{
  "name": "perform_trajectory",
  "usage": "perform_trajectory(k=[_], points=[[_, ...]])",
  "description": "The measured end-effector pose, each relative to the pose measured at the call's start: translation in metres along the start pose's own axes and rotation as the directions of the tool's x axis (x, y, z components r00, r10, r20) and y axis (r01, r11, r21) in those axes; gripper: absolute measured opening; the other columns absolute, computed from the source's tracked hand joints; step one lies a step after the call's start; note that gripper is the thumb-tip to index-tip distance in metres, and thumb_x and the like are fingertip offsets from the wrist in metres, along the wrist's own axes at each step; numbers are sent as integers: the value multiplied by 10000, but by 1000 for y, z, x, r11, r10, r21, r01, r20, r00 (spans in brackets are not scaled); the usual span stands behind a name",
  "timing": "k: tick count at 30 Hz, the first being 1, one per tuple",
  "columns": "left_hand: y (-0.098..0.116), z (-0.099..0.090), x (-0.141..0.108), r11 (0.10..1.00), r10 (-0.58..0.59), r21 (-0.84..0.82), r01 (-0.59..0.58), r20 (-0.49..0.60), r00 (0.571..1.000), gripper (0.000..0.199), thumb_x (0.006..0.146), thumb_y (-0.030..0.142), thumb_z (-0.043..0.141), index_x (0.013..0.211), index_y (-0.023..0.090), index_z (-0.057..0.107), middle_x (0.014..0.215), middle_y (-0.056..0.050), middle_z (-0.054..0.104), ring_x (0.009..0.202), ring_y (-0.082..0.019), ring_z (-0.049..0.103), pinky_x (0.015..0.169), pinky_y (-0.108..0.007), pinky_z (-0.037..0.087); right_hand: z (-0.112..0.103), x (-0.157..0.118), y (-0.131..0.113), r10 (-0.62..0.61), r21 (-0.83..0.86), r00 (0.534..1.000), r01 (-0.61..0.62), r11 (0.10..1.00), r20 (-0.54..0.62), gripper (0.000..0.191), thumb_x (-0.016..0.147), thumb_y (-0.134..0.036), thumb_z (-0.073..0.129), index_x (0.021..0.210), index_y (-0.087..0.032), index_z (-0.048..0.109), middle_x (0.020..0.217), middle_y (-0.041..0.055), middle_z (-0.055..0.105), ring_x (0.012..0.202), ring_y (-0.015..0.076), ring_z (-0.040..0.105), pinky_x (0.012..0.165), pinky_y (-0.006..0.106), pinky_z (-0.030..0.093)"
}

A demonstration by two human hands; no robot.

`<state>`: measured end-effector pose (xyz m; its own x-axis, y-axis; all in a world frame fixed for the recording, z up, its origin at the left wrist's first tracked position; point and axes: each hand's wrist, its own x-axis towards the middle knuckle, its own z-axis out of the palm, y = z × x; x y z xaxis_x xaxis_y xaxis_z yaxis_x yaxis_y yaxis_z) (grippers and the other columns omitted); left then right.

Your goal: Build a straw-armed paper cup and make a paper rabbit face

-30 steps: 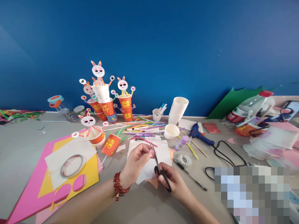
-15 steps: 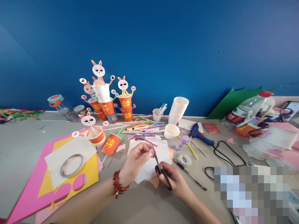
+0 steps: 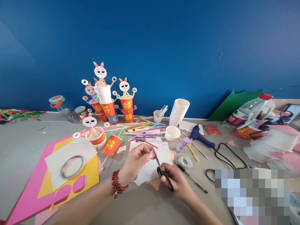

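Observation:
My left hand [image 3: 138, 159], with a red bead bracelet [image 3: 117, 184] at the wrist, pinches a small pink paper piece [image 3: 152, 154]. My right hand [image 3: 174, 179] grips the black handles of the scissors [image 3: 165, 179]. Their blades point up and away, beside the pink piece and my left fingertips; whether they touch the paper is too small to tell. Beneath both hands lies white paper [image 3: 145, 175], with an orange scrap [image 3: 154, 184] at its near edge. Left of my left hand, a red cup [image 3: 112, 146] lies tilted on the table.
Rabbit-faced cups [image 3: 107, 107] stand at the back left. Tape [image 3: 72, 166] lies on coloured sheets at left. Straws and sticks [image 3: 142, 128], stacked white cups [image 3: 179, 112], a glue stick [image 3: 182, 144], a pen [image 3: 195, 182] and a blue glue gun [image 3: 200, 137] lie beyond or rightward.
My right hand and the scissors have shifted very slightly right and nearer. My left hand still pinches the pink piece, almost unmoved. The view has shifted a little.

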<state>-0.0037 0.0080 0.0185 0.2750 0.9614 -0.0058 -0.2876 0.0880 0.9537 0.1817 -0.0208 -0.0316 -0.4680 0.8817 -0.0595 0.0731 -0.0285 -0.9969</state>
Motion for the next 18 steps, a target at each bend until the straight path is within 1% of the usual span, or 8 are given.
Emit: perform_trajectory(k=[3, 13, 18], points=[[2, 0, 0, 1000, -10, 13, 10, 8, 1000, 243, 817, 316, 706, 724, 163, 542, 821, -24, 597, 748, -130, 519, 723, -260, 418, -1, 0, 0, 13, -6, 1000, -13, 1000, 0, 575, 766, -752, 590, 695, -219, 385, 622, -55, 344, 561, 109, 284, 517, 250, 195], [7, -5, -2, 994, 5, 110, -10, 38, 999, 189, 852, 262, 664, 752, 169, 533, 821, -18, 592, 794, -141, 539, 762, -267, 435, -6, 1, 6, 13, -79, 1000, -14, 997, -8, 590, 759, -765, 588, 687, -219, 379, 611, -58, 338, 558, 107, 268, 512, 252, 193], [11, -6, 0, 992, -2, 125, -2, 30, 1000, 182, 850, 259, 661, 754, 166, 538, 803, -9, 588, 776, -132, 531, 737, -254, 429, -6, 1, 8, 5, -85, 1000, -6, 996, -9, 602, 748, -779, 586, 680, -219, 375, 613, -59, 326, 560, 107, 263, 508, 254, 189]])
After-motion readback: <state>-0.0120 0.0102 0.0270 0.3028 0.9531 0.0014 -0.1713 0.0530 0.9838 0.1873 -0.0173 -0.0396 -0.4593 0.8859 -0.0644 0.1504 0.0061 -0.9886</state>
